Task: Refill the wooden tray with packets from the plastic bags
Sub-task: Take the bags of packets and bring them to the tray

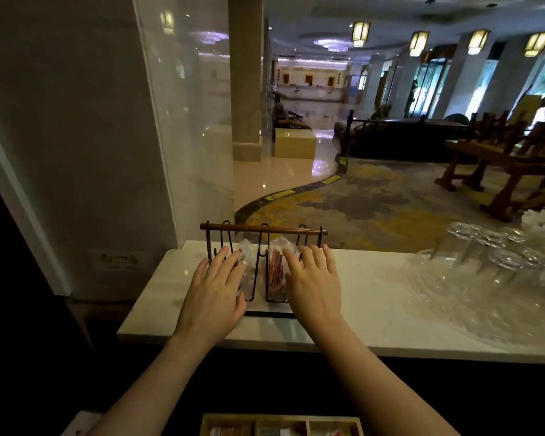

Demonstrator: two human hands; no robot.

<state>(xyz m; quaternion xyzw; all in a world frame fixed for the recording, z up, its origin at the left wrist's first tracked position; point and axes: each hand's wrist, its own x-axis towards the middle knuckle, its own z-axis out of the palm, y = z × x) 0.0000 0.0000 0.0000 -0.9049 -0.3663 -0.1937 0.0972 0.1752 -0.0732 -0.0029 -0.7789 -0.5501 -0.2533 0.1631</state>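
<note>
A black wire rack with a wooden top bar [263, 229] stands on the white marble counter [375, 303]. Two clear plastic bags sit in it: the left bag [247, 256] and the right bag [277, 265], which holds reddish packets. My left hand [216, 287] lies with straight fingers on the left bag. My right hand [312, 278] lies the same way on the right bag. The wooden tray [280, 424] with compartments shows at the bottom edge, below the counter, with a few packets inside.
Several upturned clear glasses [491, 250] stand on a large glass platter [453, 303] at the right of the counter. A marble pillar [76, 152] rises at the left. Beyond the counter lies a hotel lobby with wooden benches [501, 171].
</note>
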